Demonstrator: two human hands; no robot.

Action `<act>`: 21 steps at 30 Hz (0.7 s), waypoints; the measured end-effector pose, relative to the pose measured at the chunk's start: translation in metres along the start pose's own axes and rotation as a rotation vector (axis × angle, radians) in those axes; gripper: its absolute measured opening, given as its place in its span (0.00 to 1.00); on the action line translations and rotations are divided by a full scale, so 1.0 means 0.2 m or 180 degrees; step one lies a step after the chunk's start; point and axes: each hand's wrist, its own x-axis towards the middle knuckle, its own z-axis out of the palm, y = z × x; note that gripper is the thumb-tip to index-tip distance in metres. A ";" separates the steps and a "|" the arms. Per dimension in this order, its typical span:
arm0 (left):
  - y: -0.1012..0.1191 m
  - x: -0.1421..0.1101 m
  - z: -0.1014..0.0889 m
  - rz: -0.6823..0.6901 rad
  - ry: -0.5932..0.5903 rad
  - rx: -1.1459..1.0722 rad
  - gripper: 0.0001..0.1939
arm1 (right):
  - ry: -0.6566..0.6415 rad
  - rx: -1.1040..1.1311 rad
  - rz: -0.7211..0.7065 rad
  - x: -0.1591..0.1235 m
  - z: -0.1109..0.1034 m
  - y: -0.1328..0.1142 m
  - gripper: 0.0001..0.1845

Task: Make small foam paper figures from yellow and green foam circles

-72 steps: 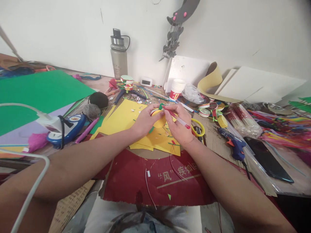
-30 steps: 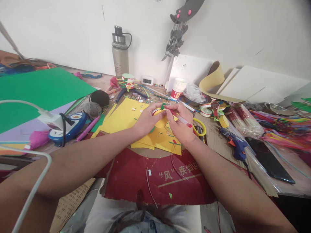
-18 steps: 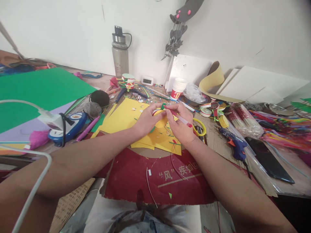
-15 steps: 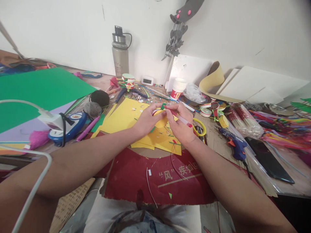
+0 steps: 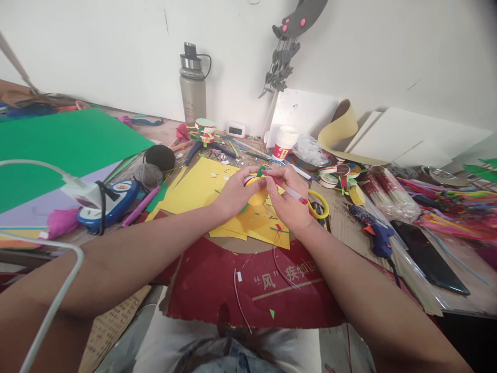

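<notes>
My left hand (image 5: pixel 234 192) is closed on a small round yellow paper craft piece (image 5: pixel 257 196), pinching its upper edge between thumb and fingers. A green bit (image 5: pixel 261 170) shows at the top, by the fingertips of both hands. In my right hand (image 5: pixel 290 203) is a pen (image 5: pixel 295 195) with a clear barrel and red parts, slanting down to the right. Its front end meets the fingertips beside the yellow piece, and whether the tip touches is hidden. Below both hands lie yellow paper sheets (image 5: pixel 190 194) strewn with green and red scraps.
Yellow-handled scissors (image 5: pixel 325 202) lie beside my right wrist. Farther right are a blue glue gun (image 5: pixel 381 239) and a black phone (image 5: pixel 430 259). Paper cups (image 5: pixel 285 142) and a bottle (image 5: pixel 193 93) stand at the back. Red cardboard (image 5: pixel 209 290) covers the front edge.
</notes>
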 end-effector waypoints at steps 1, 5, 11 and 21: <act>0.00 0.00 0.00 0.0004 -0.0005 0.0011 0.22 | 0.0015 0.0016 -0.0015 0.00 0.00 0.00 0.02; 0.00 0.00 0.00 0.0030 -0.0017 -0.0028 0.23 | -0.0006 -0.0020 0.0038 0.00 0.00 0.00 0.03; -0.01 0.01 0.00 -0.0001 -0.0024 -0.0070 0.24 | 0.0014 0.0021 0.0052 0.00 0.00 0.00 0.03; -0.02 0.01 0.01 -0.0052 -0.0001 -0.0416 0.25 | 0.0123 0.0153 0.0041 0.00 0.01 -0.01 0.03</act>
